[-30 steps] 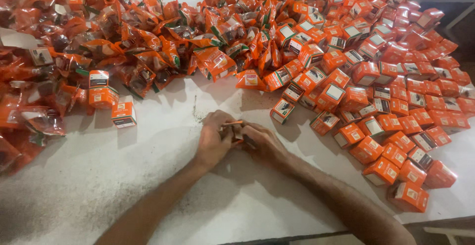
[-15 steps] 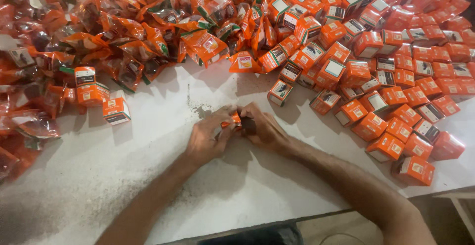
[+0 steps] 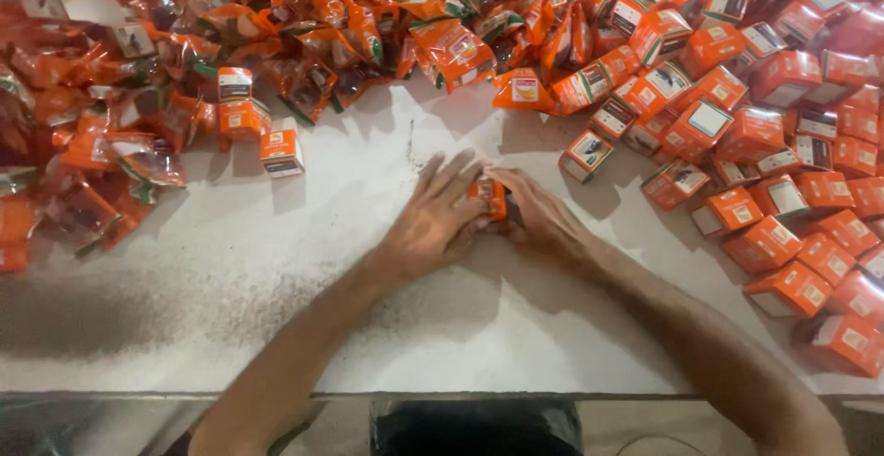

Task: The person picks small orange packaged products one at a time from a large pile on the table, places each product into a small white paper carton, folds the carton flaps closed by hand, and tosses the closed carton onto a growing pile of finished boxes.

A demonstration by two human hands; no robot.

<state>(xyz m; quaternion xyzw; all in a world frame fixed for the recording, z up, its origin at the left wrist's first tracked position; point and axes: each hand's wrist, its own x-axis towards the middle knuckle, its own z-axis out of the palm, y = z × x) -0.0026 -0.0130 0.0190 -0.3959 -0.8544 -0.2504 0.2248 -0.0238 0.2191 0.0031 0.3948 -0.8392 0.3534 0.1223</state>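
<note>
Both hands meet mid-frame on the counter (image 3: 276, 263), left hand (image 3: 431, 226) and right hand (image 3: 543, 219) clamped together on a small orange box (image 3: 488, 196) between their fingertips.

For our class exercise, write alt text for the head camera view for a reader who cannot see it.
Two bare hands, left hand and right hand, meet around a small orange box on a white table. Orange plastic packets are heaped at the back and left, and many small orange boxes lie to the right.

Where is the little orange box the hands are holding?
The small orange cardboard box sits mid-frame on the white table, pinched between left hand and right hand.
</note>
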